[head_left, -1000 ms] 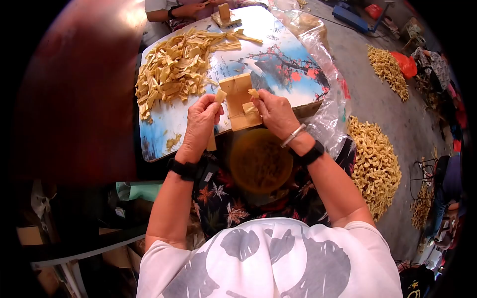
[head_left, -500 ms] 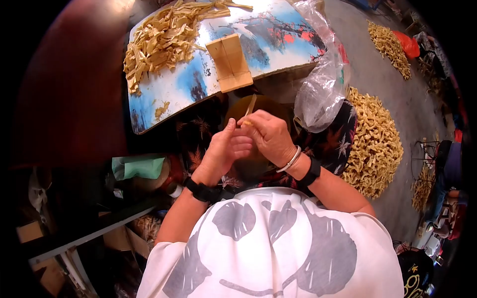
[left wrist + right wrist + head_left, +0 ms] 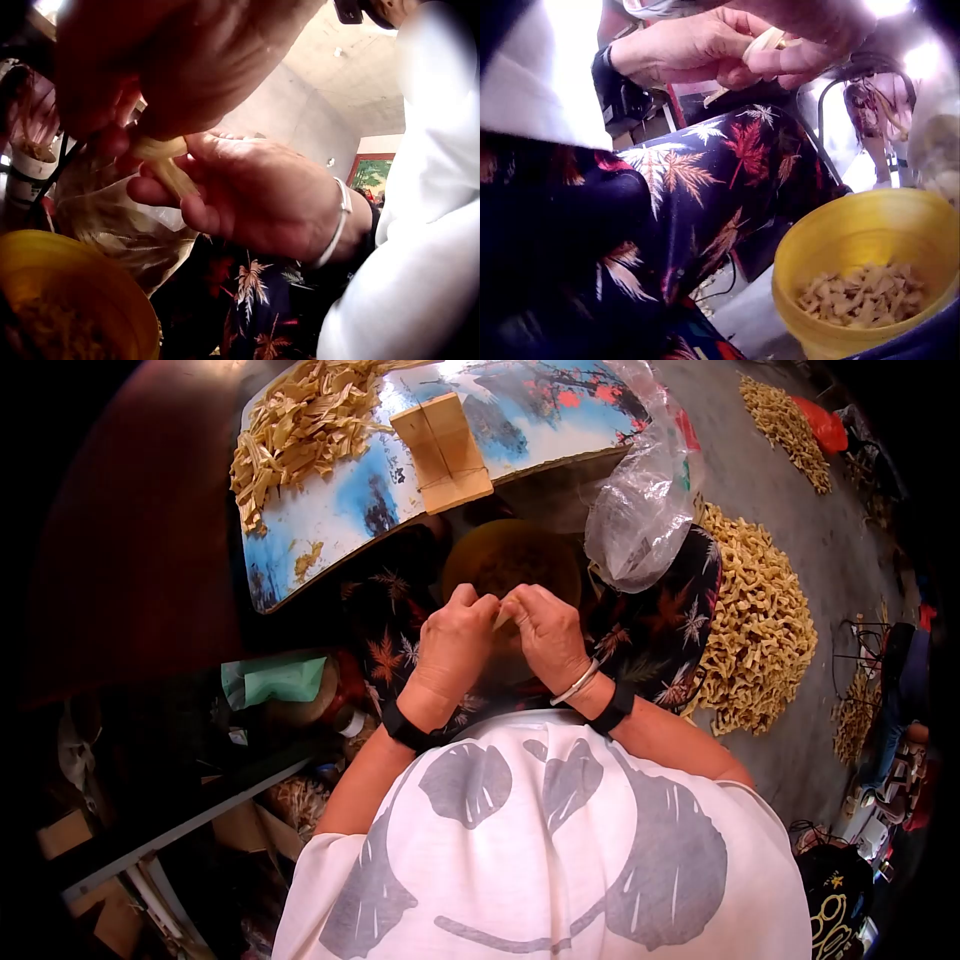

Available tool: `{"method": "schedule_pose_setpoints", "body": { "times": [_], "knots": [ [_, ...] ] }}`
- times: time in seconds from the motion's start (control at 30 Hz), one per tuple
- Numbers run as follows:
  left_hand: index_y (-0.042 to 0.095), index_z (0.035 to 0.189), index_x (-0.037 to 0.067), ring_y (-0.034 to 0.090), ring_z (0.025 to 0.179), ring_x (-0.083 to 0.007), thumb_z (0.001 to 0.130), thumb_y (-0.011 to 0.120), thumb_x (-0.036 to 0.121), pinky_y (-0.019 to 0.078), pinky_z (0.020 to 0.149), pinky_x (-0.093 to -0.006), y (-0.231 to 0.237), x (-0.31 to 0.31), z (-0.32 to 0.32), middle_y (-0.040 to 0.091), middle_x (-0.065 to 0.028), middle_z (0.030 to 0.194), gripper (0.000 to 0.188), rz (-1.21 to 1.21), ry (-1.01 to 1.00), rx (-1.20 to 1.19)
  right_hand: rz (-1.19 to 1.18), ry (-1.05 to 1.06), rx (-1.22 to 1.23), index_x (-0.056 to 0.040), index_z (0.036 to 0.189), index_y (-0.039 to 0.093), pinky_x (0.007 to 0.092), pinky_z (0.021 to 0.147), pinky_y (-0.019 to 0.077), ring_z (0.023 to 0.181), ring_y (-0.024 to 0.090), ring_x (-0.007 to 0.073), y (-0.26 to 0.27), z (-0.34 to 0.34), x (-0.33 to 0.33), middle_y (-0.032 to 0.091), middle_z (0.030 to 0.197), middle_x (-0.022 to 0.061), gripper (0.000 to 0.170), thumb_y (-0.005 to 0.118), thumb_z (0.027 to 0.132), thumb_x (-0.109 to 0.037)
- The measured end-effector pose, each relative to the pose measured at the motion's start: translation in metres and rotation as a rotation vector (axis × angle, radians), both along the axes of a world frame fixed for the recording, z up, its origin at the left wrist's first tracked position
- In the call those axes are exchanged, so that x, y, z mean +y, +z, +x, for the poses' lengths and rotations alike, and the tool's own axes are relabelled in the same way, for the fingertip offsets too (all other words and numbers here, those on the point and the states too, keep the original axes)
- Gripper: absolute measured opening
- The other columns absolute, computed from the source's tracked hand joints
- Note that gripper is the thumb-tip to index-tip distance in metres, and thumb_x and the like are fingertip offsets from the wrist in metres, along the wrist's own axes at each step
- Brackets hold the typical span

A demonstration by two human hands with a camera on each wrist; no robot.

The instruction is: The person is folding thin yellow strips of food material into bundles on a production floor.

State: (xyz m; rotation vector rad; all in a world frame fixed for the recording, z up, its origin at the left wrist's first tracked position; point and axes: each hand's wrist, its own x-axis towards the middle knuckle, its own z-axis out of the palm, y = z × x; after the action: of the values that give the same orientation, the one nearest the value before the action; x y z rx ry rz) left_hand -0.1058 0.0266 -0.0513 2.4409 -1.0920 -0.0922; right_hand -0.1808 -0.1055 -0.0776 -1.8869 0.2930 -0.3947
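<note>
1. Your left hand pinches the looped strip, its grip nearly closed.
2. Your right hand pinches the strip too, its grip just as narrow.
3. The strip is between both hands, near the bucket, off the worktop.

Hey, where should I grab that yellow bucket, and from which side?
Probably by the rim of the yellow bucket, from above on the person's side: its round mouth opens upward, the pieces inside lie below the rim, and in the head view the edge of the tabletop crowds the far side.
</note>
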Motion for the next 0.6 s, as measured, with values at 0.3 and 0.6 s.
{"method": "schedule_pose_setpoints", "body": {
  "times": [0.3,0.6],
  "knots": [
    [0.061,0.096,0.004,0.062,0.074,-0.0376,0.084,0.060,-0.005,0.0534,0.063,-0.0393,-0.006,-0.008,-0.010,0.057,-0.0154,0.090,0.014,-0.309,0.029,-0.037,0.741,-0.089,0.407,-0.0047,0.089,0.062,0.0255,0.047,0.0496,0.054,0.063,0.0105,-0.013,0.014,-0.001,0.065,0.072,0.0057,0.020,0.060,0.097,-0.023],
    [0.059,0.092,0.002,0.057,0.066,-0.0233,0.082,0.061,-0.006,0.0477,0.060,-0.0292,-0.017,0.007,-0.010,0.056,-0.0116,0.082,0.013,-0.361,0.108,0.106,0.210,0.128,0.219,-0.0021,0.098,0.067,0.0303,0.071,0.0524,0.075,0.068,0.0214,0.003,0.001,0.002,0.070,0.084,0.0145,0.018,0.063,0.090,-0.017]
  ]
}}
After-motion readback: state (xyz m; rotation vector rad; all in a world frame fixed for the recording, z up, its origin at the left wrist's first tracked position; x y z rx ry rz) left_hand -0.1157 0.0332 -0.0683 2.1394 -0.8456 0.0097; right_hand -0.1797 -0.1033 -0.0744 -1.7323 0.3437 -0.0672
